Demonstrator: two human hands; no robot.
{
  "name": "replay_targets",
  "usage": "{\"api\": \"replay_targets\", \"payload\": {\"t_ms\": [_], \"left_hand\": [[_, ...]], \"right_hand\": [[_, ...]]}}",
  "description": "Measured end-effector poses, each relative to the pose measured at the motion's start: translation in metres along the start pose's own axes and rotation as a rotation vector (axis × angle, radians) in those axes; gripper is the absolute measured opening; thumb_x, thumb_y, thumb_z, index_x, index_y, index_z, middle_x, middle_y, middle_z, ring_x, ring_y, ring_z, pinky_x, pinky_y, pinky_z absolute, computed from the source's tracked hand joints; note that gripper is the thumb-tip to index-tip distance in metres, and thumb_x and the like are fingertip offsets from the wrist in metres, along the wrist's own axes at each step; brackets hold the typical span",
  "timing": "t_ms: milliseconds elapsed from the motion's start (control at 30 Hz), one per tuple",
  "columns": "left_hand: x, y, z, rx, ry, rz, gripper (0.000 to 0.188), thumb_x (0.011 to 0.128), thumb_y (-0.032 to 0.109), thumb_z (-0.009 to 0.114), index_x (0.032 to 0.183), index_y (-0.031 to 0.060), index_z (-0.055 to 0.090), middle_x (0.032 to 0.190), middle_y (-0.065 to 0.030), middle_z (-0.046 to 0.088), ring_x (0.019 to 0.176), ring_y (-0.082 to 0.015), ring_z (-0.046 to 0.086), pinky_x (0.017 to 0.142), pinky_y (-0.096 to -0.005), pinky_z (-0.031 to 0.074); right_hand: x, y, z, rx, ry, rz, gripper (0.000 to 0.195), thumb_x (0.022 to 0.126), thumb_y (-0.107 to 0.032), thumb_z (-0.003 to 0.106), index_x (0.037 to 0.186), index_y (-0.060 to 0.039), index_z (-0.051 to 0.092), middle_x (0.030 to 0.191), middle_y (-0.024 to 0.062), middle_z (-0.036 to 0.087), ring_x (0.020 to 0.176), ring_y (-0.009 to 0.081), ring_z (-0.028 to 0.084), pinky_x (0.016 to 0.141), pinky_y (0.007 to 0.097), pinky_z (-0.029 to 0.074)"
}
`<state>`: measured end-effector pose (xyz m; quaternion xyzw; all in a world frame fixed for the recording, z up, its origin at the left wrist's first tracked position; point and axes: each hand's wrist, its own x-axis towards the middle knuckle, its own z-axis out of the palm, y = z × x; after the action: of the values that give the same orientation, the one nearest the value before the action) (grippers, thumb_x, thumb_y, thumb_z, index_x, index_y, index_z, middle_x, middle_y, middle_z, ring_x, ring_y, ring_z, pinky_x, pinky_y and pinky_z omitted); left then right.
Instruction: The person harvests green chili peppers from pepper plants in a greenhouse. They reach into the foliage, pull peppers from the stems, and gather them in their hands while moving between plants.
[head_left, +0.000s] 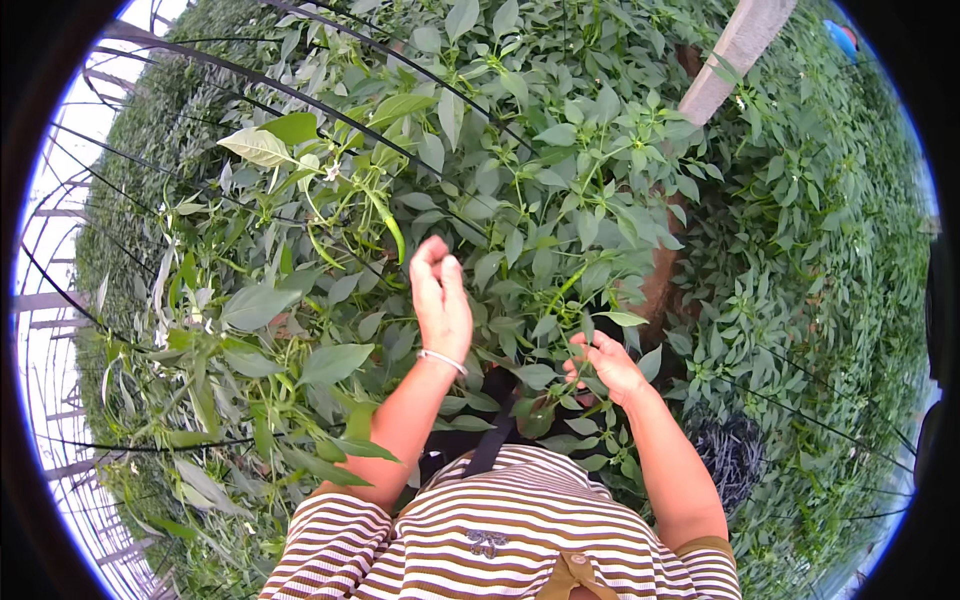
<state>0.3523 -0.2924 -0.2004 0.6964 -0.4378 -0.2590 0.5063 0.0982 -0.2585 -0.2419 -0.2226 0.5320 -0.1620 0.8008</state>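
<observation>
My left hand (441, 307) is raised over the pepper plants, a pale bracelet (444, 361) at its wrist. Its fingers are bent, the thumb stands a little apart, and nothing shows in it. Just above and left of its fingertips hangs a long green chili pepper (390, 225); a thinner pepper (324, 251) hangs further left. Lower and to the right, my right hand (611, 366) has its fingers curled among the leaves and thin stems of a pepper plant (551, 375). Leaves partly cover those fingers, so their grip is unclear. Another green pepper (566, 289) hangs above that hand.
Black lines (322, 105) cross the foliage at upper left. A wooden post (731, 64) slants in at upper right, beside a strip of bare soil (660, 277). A dark tangled bundle (726, 461) lies beside my right forearm. Greenhouse framing (52, 304) shows at left.
</observation>
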Motion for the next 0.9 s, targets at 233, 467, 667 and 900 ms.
{"api": "replay_targets", "payload": {"t_ms": [233, 467, 667, 900], "left_hand": [[0.052, 0.038, -0.027, -0.356, -0.384, -0.021, 0.033, 0.094, 0.027, 0.05, 0.109, -0.0014, 0.057, 0.081, -0.0029, 0.061, 0.079, -0.0122, 0.058, 0.082, -0.0274, 0.044], [0.033, 0.035, -0.074, -0.431, -0.079, -0.039, 0.027, 0.096, 0.023, 0.047, 0.092, -0.0012, 0.057, 0.063, -0.0003, 0.048, 0.06, -0.0089, 0.05, 0.06, -0.0242, 0.044], [0.027, 0.05, -0.099, -0.36, 0.188, 0.045, 0.029, 0.096, 0.025, 0.047, 0.092, -0.0012, 0.057, 0.067, -0.001, 0.049, 0.063, -0.0109, 0.049, 0.071, -0.0285, 0.046], [0.029, 0.026, -0.092, -0.305, -0.047, 0.078, 0.02, 0.093, 0.019, 0.054, 0.1, 0.0015, 0.06, 0.091, -0.0031, 0.059, 0.081, -0.0089, 0.053, 0.072, -0.0223, 0.043]], "right_hand": [[-0.035, -0.059, 0.043, -0.024, -0.42, -0.222, 0.031, 0.091, -0.014, 0.053, 0.117, 0.0011, 0.053, 0.107, 0.0122, 0.061, 0.093, 0.0215, 0.062, 0.079, 0.0332, 0.051], [0.001, -0.042, 0.099, 0.27, -0.272, -0.497, 0.028, 0.086, 0.0, 0.055, 0.114, 0.0008, 0.055, 0.107, 0.0101, 0.06, 0.101, 0.0192, 0.059, 0.084, 0.0306, 0.05], [0.005, -0.064, 0.134, 0.521, -0.159, -0.573, 0.042, 0.079, -0.024, 0.057, 0.112, 0.0007, 0.051, 0.108, 0.013, 0.059, 0.096, 0.0257, 0.062, 0.072, 0.0287, 0.047], [-0.009, -0.049, 0.097, -0.074, 0.362, -0.816, 0.03, 0.086, -0.018, 0.064, 0.105, 0.0044, 0.061, 0.08, 0.0055, 0.065, 0.066, 0.0128, 0.061, 0.06, 0.024, 0.047]]}}
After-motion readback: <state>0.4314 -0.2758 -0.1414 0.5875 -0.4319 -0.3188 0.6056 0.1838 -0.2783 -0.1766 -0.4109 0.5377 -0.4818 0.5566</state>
